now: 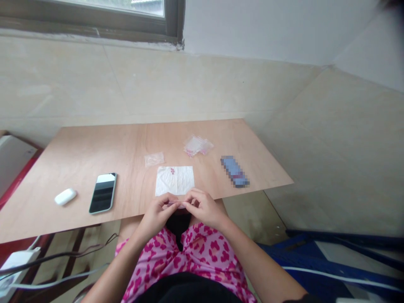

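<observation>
My left fingers (pixel 173 206) and right fingers (pixel 190 206) meet, pinching a small pinkish piece (pixel 182 205) at the worktop's (pixel 134 185) near edge. Just beyond lies white paper (pixel 179 183) bearing red bits (pixel 172 171); farther off, clear bags (pixel 197 145) lie piled.

Head-worn view, forward and downward

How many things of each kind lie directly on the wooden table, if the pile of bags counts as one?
White sheet: 1
Separate clear bag: 1
Bag pile: 1
Phone: 1
White case: 1
Blurred oblong thing: 1
Total: 6
</observation>
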`<action>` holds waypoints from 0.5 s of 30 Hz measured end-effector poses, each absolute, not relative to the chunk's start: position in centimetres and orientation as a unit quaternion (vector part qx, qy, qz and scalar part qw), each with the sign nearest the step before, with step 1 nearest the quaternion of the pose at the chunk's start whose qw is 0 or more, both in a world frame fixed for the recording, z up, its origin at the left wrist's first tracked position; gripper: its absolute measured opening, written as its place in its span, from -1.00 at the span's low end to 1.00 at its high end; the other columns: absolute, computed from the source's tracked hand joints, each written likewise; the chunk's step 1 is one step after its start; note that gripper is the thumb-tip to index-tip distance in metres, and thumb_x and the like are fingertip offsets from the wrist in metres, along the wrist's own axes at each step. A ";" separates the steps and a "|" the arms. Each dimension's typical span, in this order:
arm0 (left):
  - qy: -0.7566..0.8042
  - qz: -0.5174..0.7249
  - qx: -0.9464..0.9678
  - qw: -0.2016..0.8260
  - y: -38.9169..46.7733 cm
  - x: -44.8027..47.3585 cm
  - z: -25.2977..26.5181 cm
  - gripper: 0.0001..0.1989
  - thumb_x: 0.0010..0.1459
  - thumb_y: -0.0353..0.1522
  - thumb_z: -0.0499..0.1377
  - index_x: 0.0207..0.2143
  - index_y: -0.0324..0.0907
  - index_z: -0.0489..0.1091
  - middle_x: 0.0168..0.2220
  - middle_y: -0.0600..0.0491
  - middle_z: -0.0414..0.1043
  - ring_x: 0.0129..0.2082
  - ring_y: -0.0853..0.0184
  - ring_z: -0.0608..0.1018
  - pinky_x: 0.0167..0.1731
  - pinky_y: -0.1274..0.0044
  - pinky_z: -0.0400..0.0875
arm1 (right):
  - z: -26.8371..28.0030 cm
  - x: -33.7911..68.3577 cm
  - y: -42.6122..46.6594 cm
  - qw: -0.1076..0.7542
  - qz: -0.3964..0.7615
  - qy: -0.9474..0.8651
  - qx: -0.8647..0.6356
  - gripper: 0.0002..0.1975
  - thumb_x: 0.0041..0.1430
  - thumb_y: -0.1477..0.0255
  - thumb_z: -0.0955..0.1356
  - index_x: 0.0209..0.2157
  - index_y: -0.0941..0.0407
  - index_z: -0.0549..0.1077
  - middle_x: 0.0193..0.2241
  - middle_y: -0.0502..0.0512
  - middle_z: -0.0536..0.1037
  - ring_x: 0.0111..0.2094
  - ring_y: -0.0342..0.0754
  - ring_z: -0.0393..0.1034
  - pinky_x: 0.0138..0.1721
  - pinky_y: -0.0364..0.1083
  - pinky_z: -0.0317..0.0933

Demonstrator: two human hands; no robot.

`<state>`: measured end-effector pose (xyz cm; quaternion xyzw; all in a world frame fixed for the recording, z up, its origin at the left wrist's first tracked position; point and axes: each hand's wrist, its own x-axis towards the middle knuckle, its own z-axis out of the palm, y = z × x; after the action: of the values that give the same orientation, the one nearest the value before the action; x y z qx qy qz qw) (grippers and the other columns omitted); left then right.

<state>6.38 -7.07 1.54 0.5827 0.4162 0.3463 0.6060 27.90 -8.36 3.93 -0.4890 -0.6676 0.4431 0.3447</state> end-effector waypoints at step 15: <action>0.404 0.331 0.637 0.568 -6.4 6.1 2.8 -0.66 0.48 -0.16 0.08 -0.06 -0.14 0.58 -0.05 -0.06 0.62 -0.02 0.15 0.60 0.09 0.36 0.44 | 4.6 28.4 -8.0 0.333 0.425 -0.697 -0.472 -0.86 0.37 0.42 0.34 -0.33 0.09 0.43 -0.28 0.06 0.49 -0.29 -0.07 0.42 -0.24 -0.11 0.31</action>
<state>6.07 -6.38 2.75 0.6365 0.4038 0.3313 0.5675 28.42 -8.00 4.64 -0.4717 -0.6974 0.4248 0.3329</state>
